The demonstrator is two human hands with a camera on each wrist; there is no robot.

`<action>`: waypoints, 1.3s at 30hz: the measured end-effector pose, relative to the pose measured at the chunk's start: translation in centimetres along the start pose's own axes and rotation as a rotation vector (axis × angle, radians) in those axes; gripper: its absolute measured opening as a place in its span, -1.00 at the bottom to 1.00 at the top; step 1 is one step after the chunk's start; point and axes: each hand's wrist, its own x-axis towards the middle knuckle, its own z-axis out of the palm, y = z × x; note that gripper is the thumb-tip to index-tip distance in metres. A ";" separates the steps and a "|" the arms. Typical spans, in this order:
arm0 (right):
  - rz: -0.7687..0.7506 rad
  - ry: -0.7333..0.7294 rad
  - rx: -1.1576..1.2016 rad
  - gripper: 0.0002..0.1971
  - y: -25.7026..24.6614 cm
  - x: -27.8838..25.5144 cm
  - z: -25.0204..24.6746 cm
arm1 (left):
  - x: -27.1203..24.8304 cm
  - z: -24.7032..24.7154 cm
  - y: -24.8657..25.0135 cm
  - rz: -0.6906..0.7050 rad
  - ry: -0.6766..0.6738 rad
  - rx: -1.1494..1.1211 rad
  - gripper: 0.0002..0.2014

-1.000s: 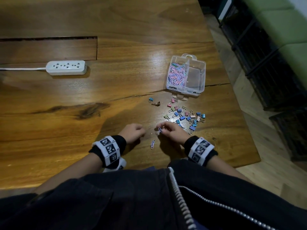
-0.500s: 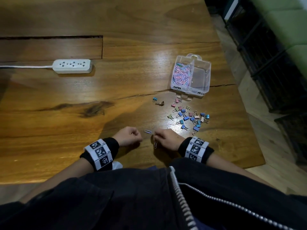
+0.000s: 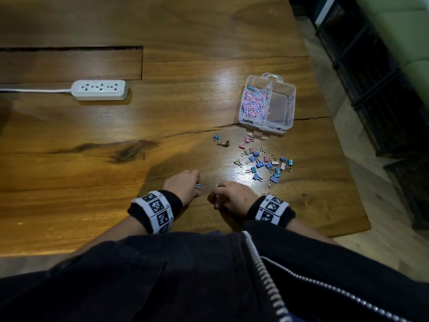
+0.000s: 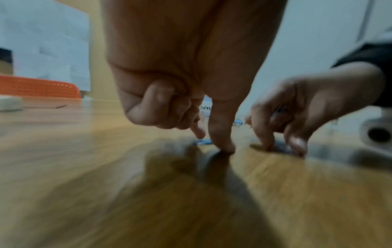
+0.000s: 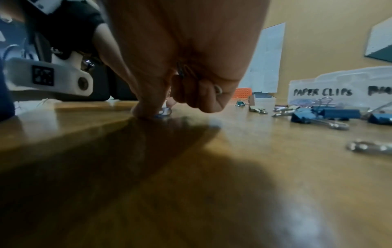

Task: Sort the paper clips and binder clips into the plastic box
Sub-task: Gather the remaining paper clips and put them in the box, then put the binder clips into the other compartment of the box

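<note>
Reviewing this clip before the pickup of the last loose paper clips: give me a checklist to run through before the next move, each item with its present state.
1. Left hand on a clip: ok; its fingertips touch the blue paper clip lying on the table.
2. Left-hand clip lifted: not ok; it lies flat on the wood.
3. Right hand on a clip: ok; thumb and finger pinch a blue clip against the table.
4. Plastic box open and reachable: ok; no lid over it.
5. Paper-clip compartment: ok; the left one, labelled PAPER CLIPS, holds paper clips.
6. Binder clips sorted: not ok; they lie on the table and the right compartment looks empty.
</note>
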 end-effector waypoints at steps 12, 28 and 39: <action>0.127 -0.038 0.049 -0.80 1.7 -1.0 0.7 | 0.7 0.1 -1.2 0.051 -0.099 -0.252 -0.74; 0.611 0.060 0.715 -0.76 6.9 -2.1 -11.4 | 12.1 -12.8 11.7 -0.112 -0.208 -1.763 -0.84; 0.618 0.405 0.857 -0.66 8.2 6.9 -17.9 | 12.2 -11.9 8.4 -0.039 0.008 -1.014 -0.79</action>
